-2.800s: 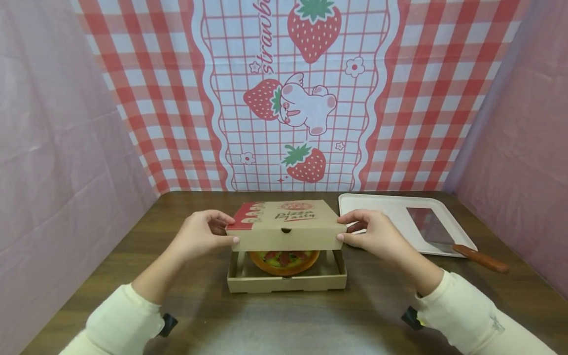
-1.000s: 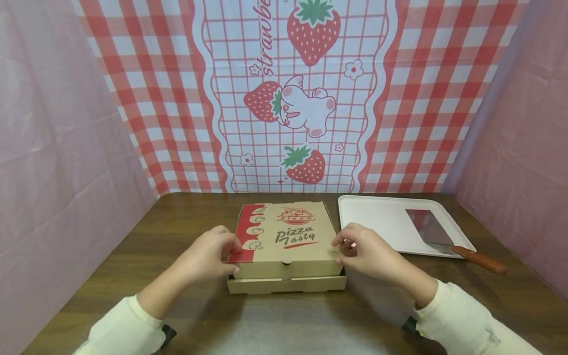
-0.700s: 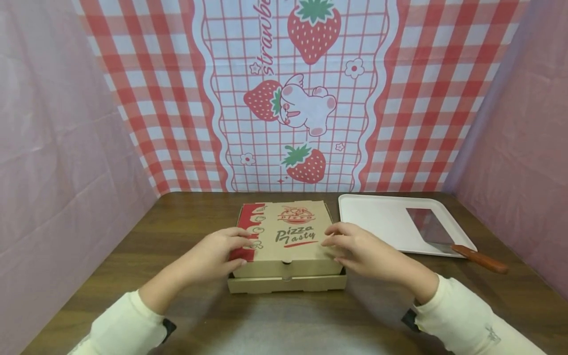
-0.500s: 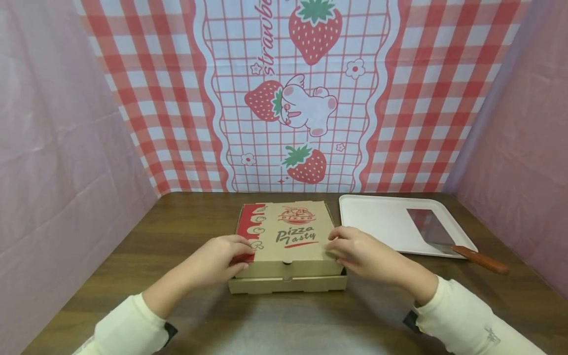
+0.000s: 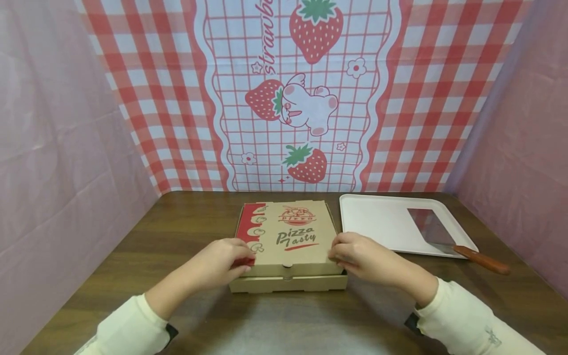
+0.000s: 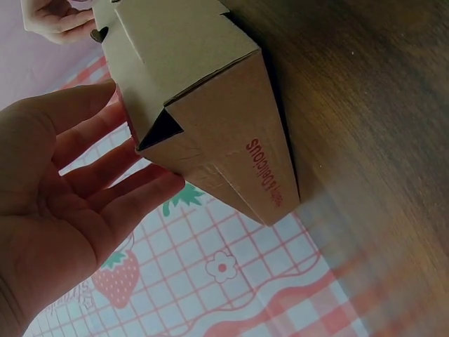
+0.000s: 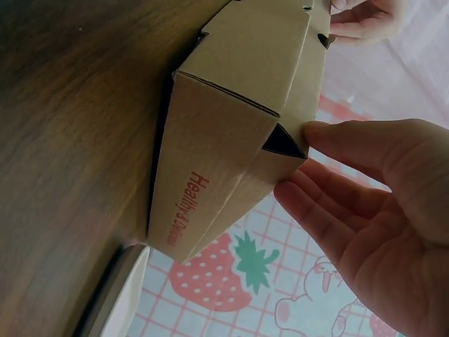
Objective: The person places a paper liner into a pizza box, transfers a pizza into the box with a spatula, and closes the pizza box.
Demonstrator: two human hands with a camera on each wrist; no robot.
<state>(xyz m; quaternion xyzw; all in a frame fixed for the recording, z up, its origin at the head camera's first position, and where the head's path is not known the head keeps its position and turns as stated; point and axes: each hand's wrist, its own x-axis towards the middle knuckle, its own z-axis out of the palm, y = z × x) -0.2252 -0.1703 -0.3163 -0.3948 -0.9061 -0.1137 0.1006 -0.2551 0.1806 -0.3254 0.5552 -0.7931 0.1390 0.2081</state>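
A cardboard pizza box (image 5: 295, 254) sits on the table, its lid almost down; a narrow gap shows between the lid's front flap and the base. Red print and "Pizza Tasty" lettering mark the top. At the lid's front left corner, my left hand (image 5: 217, 263) pinches it, thumb at the front and fingers curled over the top and side. My right hand (image 5: 366, 259) grips the front right corner the same way. Both wrist views show the box side (image 6: 235, 140) with a dark triangular opening at the corner under the lid. The box's contents are hidden.
To the right lies a white tray (image 5: 377, 231). A broad-bladed knife or server with a wooden handle (image 5: 481, 260) rests across it, the handle past the rim. Behind the brown wooden table (image 5: 284, 325) hangs a strawberry-patterned checked cloth (image 5: 284, 98).
The lid has come down over the base, hiding the pizza seen earlier. Both hands moved down with it, briefly spread their fingers on top, then curled them again at the front corners.
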